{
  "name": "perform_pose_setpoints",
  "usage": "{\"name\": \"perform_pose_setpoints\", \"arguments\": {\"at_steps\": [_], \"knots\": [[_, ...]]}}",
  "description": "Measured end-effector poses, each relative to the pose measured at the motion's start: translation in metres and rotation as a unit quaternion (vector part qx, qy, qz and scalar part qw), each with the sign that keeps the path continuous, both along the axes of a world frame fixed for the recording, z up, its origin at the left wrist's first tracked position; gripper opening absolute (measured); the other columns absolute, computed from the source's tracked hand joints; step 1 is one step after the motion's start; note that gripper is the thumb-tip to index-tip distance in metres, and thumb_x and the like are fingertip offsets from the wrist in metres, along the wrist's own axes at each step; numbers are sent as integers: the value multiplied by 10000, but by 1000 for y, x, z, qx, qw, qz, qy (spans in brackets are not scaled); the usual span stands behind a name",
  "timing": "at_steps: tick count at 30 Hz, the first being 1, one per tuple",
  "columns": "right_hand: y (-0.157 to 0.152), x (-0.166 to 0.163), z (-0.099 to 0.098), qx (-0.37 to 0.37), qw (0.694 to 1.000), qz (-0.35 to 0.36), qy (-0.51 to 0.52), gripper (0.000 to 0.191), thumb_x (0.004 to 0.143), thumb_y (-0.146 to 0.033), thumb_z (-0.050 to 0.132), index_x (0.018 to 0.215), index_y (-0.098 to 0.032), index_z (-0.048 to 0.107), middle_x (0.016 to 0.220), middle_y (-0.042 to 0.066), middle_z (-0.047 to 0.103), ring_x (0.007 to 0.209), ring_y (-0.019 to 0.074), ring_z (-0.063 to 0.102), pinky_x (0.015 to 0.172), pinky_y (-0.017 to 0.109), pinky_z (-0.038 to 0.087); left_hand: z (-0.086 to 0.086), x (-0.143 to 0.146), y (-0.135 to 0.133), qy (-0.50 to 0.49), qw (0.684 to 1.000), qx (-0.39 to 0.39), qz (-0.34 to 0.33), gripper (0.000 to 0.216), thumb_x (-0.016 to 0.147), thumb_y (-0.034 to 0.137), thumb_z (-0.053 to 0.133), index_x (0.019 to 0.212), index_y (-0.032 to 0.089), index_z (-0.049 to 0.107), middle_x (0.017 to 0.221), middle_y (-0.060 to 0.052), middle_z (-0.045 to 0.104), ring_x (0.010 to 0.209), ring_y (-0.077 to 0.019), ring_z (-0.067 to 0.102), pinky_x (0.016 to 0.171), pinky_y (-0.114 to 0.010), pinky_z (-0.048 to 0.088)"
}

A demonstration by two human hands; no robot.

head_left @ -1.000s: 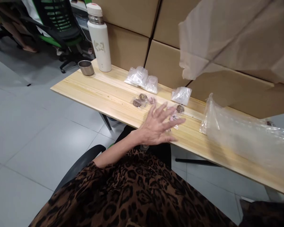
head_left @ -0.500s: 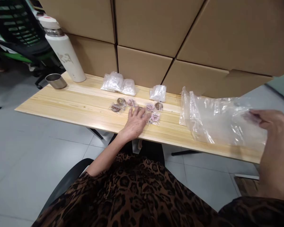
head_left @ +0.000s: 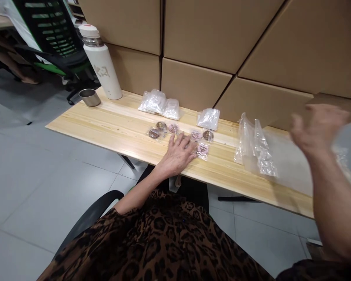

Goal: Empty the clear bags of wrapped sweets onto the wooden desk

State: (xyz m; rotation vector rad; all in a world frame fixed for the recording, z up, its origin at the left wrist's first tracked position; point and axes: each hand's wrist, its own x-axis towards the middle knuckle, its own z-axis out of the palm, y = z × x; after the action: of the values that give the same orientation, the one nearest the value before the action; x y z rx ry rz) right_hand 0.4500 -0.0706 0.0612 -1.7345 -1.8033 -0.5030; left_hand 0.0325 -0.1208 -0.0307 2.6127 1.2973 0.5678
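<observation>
My left hand (head_left: 178, 150) lies flat on the wooden table (head_left: 105, 123) with its fingers stretched out, the fingertips among several small wrapped sweets: dark ones (head_left: 154, 133) to its left, pink ones (head_left: 202, 148) at its right. My right hand (head_left: 318, 125) is raised over the table's right end and smeared by motion. A large clear plastic bag (head_left: 256, 150) lies crumpled below and left of it, its right part blurred. Whether the right hand grips the bag is unclear.
Two bundles of small clear bags (head_left: 159, 103) (head_left: 209, 118) lie at the table's back edge. A white flask (head_left: 101, 62) and a steel cup (head_left: 89, 97) stand at the far left. Cardboard boxes (head_left: 193, 82) wall the back. An office chair (head_left: 52, 35) stands beyond.
My left hand has come down flat among the sweets. My right hand has swung up and left from the bag's right end, and the bag now lies more bunched on the table.
</observation>
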Motion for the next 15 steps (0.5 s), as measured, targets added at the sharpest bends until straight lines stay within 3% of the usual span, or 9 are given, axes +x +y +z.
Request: {"name": "perform_pose_setpoints", "arguments": {"at_steps": [2, 4, 7, 9, 12, 15], "knots": [[28, -45, -7, -134, 989, 68, -4, 560, 1015, -540, 572, 1403, -147, 668, 1432, 311, 661, 1416, 460, 578, 1212, 672, 373, -3, 0, 1, -23, 1000, 10, -3, 460, 1100, 426, 525, 1510, 234, 608, 1677, -160, 521, 1652, -404, 363, 1343, -716, 250], [58, -87, -16, -196, 974, 115, -4, 619, 928, -565, 717, 1430, -208, 657, 1493, 231, 663, 1432, 443, 577, 1183, 653, 444, -5, -1, 1, -39, 999, 15, -1, 448, 1098, 426, 531, 1493, 234, 621, 1666, -158, 532, 1648, -398, 368, 1342, -711, 250], [96, -125, -30, -290, 944, 158, 20, 849, 731, -676, 879, 1417, -235, 644, 1472, 196, 674, 1380, 473, 595, 1132, 685, 488, -4, -2, 0, -43, 999, 6, 2, 463, 1103, 446, 511, 1489, 218, 628, 1652, -167, 544, 1652, -390, 363, 1349, -694, 248], [112, -134, -38, -306, 937, 168, 35, 850, 654, -727, 904, 1301, -220, 684, 1330, 187, 730, 1236, 437, 663, 1078, 646, 529, -2, -3, -1, -44, 999, -4, 0, 478, 1102, 466, 510, 1494, 217, 625, 1649, -165, 549, 1656, -385, 360, 1353, -683, 248], [114, -134, -44, -306, 933, 168, 89, 655, 702, -703, 866, 1111, -222, 693, 1060, 135, 769, 941, 323, 701, 888, 526, 592, -1, -6, 0, -69, 997, -16, -6, 485, 1096, 468, 526, 1501, 214, 613, 1662, -170, 541, 1667, -384, 345, 1354, -693, 241], [89, -138, -44, -214, 954, 189, 95, 458, 784, -605, 828, 1011, -238, 676, 966, 112, 756, 878, 300, 682, 789, 476, 582, -4, -8, 3, -166, 985, -37, -24, 489, 1092, 448, 539, 1515, 209, 594, 1678, -172, 530, 1666, -368, 356, 1364, -676, 247]]}}
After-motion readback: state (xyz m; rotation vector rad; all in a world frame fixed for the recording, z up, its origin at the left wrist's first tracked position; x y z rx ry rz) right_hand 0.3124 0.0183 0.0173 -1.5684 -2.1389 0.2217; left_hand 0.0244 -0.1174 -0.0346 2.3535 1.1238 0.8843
